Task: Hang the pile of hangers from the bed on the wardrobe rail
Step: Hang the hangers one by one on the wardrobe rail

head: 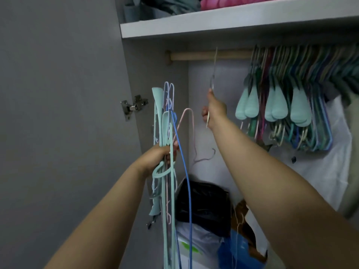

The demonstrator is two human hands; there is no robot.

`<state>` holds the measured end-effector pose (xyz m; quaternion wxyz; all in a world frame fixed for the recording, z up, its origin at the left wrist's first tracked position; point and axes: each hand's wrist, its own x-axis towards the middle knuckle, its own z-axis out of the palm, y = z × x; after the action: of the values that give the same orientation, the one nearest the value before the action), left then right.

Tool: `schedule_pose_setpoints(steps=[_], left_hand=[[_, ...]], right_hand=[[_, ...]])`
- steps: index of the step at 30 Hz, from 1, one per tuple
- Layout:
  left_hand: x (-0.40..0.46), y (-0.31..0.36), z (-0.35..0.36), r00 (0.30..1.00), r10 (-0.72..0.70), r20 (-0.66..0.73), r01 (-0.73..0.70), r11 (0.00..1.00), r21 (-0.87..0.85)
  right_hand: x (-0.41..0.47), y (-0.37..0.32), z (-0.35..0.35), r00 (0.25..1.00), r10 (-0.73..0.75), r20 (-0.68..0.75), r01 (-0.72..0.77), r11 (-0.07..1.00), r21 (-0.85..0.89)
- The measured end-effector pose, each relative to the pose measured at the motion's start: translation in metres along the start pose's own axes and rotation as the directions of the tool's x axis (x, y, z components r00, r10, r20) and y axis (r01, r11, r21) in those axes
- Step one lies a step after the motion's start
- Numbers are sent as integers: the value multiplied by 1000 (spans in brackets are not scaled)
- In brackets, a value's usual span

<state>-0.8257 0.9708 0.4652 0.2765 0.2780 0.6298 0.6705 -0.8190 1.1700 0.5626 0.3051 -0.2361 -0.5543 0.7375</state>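
1. While many hung hangers [297, 105] crowd the rail's [209, 55] right end, the right hand [213, 111] pinches one thin hanger [213, 74] at the bare left stretch.
2. The left hand's [161, 158] grip closes round a remaining bundle [167, 133], not yet hung.

The left hand [164, 155] grips a bundle of mint, pink and blue plastic hangers [167, 133]; the right hand [214, 109] lifts one thin pale hanger [213, 74] onto the wooden wardrobe rail [204, 55].
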Motion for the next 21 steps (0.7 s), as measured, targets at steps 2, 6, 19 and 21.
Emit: schedule_pose_setpoints(steps=[2,6,19,21], left_hand=[[5,3,-2,999,11,52,-10,1000,-10],[12,-5,-4,998,-6,61,7,1000,-23],[9,-66,44,976,-109,-189,97,993,-71],[5,-83,58,966,-112,-232,106,994,-38]], right_hand=[[17,-7,1,998,36,-58,-33,998,59],[43,-8,-11,987,132,-95,-122,987,104],[19,67,-107,984,152,90,-155,988,23],[9,105,-133,965,217,144,-201,972,-119]])
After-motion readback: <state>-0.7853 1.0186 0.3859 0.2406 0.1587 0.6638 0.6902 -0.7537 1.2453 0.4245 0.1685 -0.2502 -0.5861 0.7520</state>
